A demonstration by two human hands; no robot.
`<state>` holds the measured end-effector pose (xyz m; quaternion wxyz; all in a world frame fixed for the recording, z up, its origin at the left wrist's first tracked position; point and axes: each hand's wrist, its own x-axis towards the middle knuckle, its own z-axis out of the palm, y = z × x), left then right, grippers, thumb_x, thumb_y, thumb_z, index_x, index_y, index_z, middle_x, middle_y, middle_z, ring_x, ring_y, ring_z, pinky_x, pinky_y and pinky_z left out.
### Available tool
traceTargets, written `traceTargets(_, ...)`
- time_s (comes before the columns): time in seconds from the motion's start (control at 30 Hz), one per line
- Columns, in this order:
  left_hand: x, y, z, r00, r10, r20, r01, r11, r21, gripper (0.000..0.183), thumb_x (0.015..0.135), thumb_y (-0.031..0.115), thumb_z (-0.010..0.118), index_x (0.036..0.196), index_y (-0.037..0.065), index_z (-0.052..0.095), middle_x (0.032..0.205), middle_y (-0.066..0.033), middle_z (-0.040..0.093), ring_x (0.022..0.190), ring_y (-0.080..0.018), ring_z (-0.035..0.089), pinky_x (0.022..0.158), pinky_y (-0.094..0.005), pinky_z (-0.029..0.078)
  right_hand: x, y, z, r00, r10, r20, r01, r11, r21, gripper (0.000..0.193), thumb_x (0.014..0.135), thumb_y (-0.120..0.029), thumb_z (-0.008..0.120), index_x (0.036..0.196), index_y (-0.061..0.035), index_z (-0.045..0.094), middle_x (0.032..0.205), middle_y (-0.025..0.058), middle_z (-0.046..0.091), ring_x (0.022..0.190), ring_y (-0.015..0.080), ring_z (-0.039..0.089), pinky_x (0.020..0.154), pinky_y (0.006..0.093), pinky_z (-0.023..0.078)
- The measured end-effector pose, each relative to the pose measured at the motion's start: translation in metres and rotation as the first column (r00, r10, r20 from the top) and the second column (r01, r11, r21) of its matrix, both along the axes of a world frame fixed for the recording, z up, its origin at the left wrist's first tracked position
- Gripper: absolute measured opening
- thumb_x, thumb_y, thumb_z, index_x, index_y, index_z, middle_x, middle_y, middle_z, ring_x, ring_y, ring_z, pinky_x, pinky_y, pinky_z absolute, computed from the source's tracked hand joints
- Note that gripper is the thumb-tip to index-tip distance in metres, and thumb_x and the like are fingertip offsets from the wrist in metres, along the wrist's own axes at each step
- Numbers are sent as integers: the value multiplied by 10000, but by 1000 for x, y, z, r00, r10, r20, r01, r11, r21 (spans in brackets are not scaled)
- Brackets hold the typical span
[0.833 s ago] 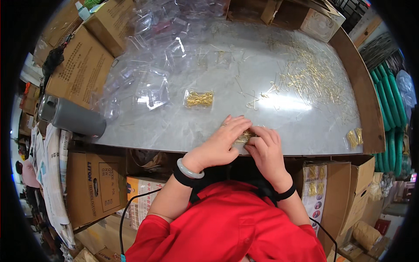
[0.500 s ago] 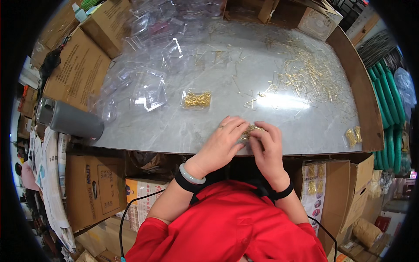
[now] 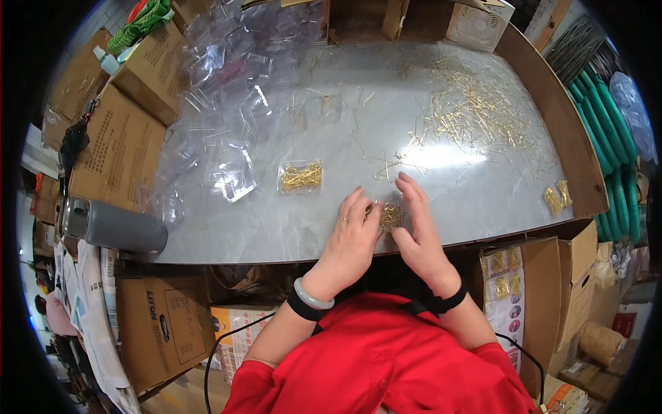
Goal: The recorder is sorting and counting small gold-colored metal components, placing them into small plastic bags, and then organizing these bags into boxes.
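Note:
Near the table's front edge a small bunch of gold wire hooks (image 3: 390, 216) lies between my hands. My left hand (image 3: 350, 233) curls over the bunch's left side, its index finger against the wires; the thumb is mostly hidden. On the other side my right hand (image 3: 420, 234) is open, fingers stretched forward and thumb apart, close beside the hooks. A clear plastic box (image 3: 301, 177) filled with gold hooks stands to the left, farther in. Loose gold hooks (image 3: 476, 114) are strewn over the right part of the grey table (image 3: 241, 231).
Clear plastic boxes (image 3: 231, 172) heap up at the left and back. A grey bottle (image 3: 117, 226) lies at the left edge. Two small packs of gold hooks (image 3: 557, 197) sit near the right cardboard wall (image 3: 552, 117). An open cardboard box (image 3: 358, 21) stands at the back.
My right hand has let go of the bunch and straightened its fingers. The bunch is now lower between the hands and more spread. The view has shifted slightly.

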<state>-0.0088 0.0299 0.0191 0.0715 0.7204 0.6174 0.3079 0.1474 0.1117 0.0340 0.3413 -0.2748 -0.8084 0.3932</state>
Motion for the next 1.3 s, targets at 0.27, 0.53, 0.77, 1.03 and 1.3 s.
traceTargets(0.27, -3, 0, 0, 999, -40, -7, 40, 997, 59, 482, 893, 6, 647, 1348, -57, 501, 1372, -250, 426, 1375, -469, 382, 1126, -508, 378, 14, 16, 4, 984, 86, 155, -96, 994, 57, 790, 746, 26, 546, 1505, 33, 325, 1556, 261, 342, 1462, 426, 318, 1204, 452, 294)
traceTargets(0.53, -1, -4, 1, 998, 14, 57, -15, 1000, 25, 500, 902, 8, 643, 1367, -65, 473, 1381, -251, 419, 1372, -467, 386, 1122, -506, 377, 14, 11, 3, 986, 167, -4, -166, 981, -95, 754, 750, 48, 516, 1489, 12, 366, 1548, 248, 351, 1442, 415, 358, 1190, 452, 311)
traceTargets(0.77, -3, 1, -7, 1000, 5, 26, -6, 999, 46, 648, 912, 7, 618, 1497, -42, 344, 1466, -271, 401, 1360, -468, 408, 1139, -516, 359, -6, -13, -19, 998, 55, 29, -56, 998, 38, 766, 826, 47, 520, 1542, 44, 248, 1596, 252, 286, 1505, 395, 263, 1236, 437, 217)
traceTargets(1.03, -13, -6, 5, 949, -17, 314, 21, 1000, -7, 916, 830, 15, 676, 1587, -8, 161, 1554, -256, 324, 1437, -432, 343, 1190, -465, 316, -1, 6, 0, 971, 185, 153, -210, 964, 165, 669, 834, 8, 590, 1467, 55, 376, 1525, 255, 391, 1441, 432, 352, 1184, 485, 326)
traceTargets(1.3, -34, -13, 6, 933, -65, 353, 97, 992, -75, 971, 805, 43, 727, 1594, 8, 163, 1597, -249, 253, 1490, -415, 264, 1203, -445, 299, -9, 9, 3, 912, 129, 389, -300, 855, 422, 619, 880, -185, 715, 1425, -27, 470, 1450, 151, 502, 1384, 367, 437, 1147, 466, 364)
